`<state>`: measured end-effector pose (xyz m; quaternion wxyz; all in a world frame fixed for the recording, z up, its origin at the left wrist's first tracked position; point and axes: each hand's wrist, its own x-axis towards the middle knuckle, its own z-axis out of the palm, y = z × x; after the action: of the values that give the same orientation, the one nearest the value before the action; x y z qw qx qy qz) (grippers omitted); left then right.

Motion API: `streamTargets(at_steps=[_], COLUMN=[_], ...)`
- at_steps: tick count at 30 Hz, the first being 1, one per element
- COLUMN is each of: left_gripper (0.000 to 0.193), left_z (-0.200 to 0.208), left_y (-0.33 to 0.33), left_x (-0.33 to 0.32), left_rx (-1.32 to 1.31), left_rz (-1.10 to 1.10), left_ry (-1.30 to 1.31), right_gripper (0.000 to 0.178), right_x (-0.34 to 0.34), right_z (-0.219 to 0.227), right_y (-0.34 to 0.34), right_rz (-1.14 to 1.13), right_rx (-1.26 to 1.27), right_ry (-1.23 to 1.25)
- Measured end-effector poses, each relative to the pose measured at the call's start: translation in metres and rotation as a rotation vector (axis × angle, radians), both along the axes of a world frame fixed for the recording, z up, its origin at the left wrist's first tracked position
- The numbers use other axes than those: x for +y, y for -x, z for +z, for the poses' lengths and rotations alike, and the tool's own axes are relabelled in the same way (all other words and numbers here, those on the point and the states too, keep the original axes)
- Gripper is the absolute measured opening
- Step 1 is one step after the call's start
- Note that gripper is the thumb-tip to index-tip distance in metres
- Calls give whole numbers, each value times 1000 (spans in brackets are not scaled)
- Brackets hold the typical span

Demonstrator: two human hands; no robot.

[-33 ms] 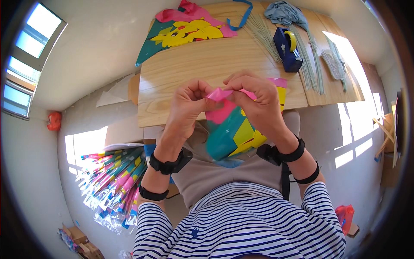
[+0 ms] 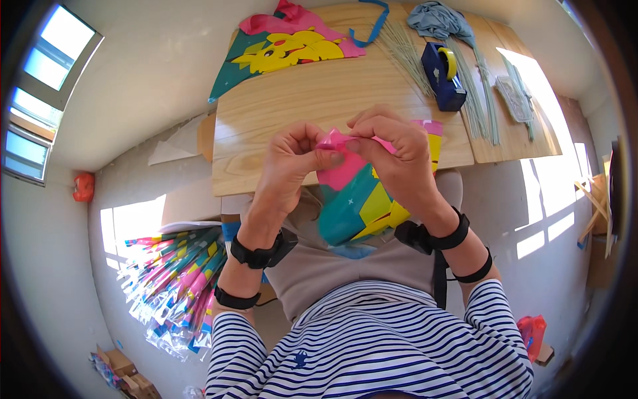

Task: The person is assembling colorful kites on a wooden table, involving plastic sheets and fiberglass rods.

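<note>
On my feed: glossy pink, teal & yellow printed plastic-film sheet (image 2: 347, 199), just in front of the near edge of the pale wood-grain table (image 2: 299, 100), above the lap. Key relation: its gathered pink corner sits btwn L hand (image 2: 289, 159) & R hand (image 2: 405, 149), abt equally near both; most of it drops below the fingers, w/ a flap showing past the R hand. Long axis unclear b/c it's bunched & partly covered. Looks thin, soft, creased at the corner. L thumb & index grip the pink corner; R thumb & fingers pinch the same bit. Further out, table's far L: matching sheet (image 2: 292, 53), flat; table's far R: navy tape dispenser w/ yellow roll (image 2: 442, 83), thin pale-green sticks (image 2: 407, 56) beside it. Off table's near-L corner, lower: fanned pile of colourful film-wrapped pieces (image 2: 183, 279).
</note>
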<state>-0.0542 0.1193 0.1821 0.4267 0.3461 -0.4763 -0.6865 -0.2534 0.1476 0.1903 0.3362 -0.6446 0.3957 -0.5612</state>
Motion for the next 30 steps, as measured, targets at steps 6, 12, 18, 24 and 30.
streamTargets(at_steps=[6, 12, 18, 24, 30], left_gripper=[15, 18, 24, 24, 33], left_z=[-22, -79, -124, -152, -155], left_y=[-40, -188, -312, -318, -312], left_x=[-37, -112, -148, -179, -184], left_rx=[71, 111, -3, -133, -507], left_rz=[268, 764, 954, 1058, 1147], left_ry=[-49, 13, -73, -125, 10], right_gripper=[11, 11, 12, 12, 11], right_x=[-2, 31, 54, 23, -18], right_z=[-11, -63, -135, -164, -178], right_y=[38, 199, 366, 366, 327], right_rz=[45, -186, -569, -638, -629], right_rx=[31, -208, -228, -226, -219], right_ry=[97, -387, -601, -636, -667])
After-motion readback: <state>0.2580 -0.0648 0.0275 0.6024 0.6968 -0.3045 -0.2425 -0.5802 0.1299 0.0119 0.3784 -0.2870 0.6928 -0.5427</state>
